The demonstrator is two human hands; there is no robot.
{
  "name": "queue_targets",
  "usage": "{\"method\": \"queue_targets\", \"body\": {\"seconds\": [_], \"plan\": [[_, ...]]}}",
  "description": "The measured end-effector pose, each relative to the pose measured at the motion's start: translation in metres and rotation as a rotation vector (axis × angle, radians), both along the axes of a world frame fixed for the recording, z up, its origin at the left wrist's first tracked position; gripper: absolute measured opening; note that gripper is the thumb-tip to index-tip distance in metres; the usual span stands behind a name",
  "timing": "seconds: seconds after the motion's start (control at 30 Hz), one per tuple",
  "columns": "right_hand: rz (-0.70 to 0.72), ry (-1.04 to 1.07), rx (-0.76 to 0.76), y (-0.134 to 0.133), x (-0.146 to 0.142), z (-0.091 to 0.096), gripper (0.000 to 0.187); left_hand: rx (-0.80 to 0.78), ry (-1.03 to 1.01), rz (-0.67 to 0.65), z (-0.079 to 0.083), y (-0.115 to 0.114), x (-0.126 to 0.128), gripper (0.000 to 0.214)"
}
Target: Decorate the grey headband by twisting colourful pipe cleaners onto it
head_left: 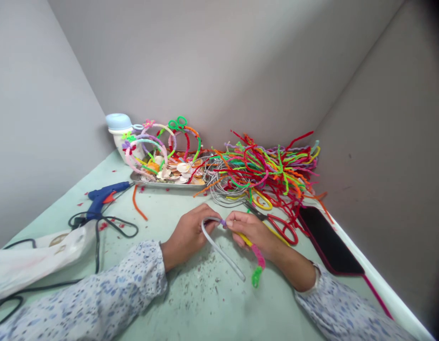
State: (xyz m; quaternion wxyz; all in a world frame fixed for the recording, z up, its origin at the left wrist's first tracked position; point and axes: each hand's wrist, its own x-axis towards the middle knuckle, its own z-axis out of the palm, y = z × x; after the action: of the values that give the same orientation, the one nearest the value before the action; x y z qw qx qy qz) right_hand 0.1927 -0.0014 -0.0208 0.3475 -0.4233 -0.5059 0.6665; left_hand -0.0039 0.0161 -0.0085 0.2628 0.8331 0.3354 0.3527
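My left hand [189, 232] is closed on the curved top of a grey plastic headband [222, 253], whose free end runs down toward me. My right hand [253, 229] pinches the same headband just to the right, where coloured pipe cleaner [256, 265] is wound around it in purple, yellow, pink and green. Both hands rest low over the pale green table [205, 303]. Red-handled scissors [281, 227] lie just beyond my right hand.
A heap of loose pipe cleaners [272, 170] fills the back right. A metal tray [165, 182] with shells and finished headbands stands at the back, beside a white jar [120, 130]. A blue glue gun [102, 199] with its cord lies left; a phone [327, 239] right.
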Motion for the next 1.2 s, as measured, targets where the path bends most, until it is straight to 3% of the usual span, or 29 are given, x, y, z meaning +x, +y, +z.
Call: {"method": "queue_targets", "body": {"seconds": [0.3, 0.5, 0.67, 0.83, 0.9, 1.07, 1.2], "plan": [[0.063, 0.005, -0.012, 0.001, 0.004, 0.003, 0.020, 0.188, 0.077, -0.003, 0.001, -0.002, -0.001, 0.016], [0.052, 0.014, -0.010, 0.000, 0.003, 0.004, 0.021, 0.203, 0.109, 0.028, 0.003, -0.003, 0.000, 0.016], [-0.051, 0.024, -0.005, -0.001, -0.002, 0.005, 0.023, 0.163, 0.044, 0.184, 0.007, -0.004, 0.003, 0.013], [-0.244, 0.032, -0.013, 0.002, -0.005, 0.004, 0.021, 0.211, -0.155, 0.381, 0.015, -0.011, 0.004, 0.010], [-0.270, 0.041, -0.004, 0.003, -0.006, 0.003, 0.021, 0.199, -0.180, 0.344, 0.016, -0.014, 0.004, 0.005], [-0.227, 0.063, 0.069, 0.001, -0.007, -0.003, 0.022, -0.004, -0.061, 0.070, 0.010, -0.017, 0.008, 0.009], [-0.174, -0.041, 0.163, -0.003, -0.010, -0.006, 0.023, -0.113, -0.089, 0.098, 0.001, -0.012, 0.010, 0.014]]}}
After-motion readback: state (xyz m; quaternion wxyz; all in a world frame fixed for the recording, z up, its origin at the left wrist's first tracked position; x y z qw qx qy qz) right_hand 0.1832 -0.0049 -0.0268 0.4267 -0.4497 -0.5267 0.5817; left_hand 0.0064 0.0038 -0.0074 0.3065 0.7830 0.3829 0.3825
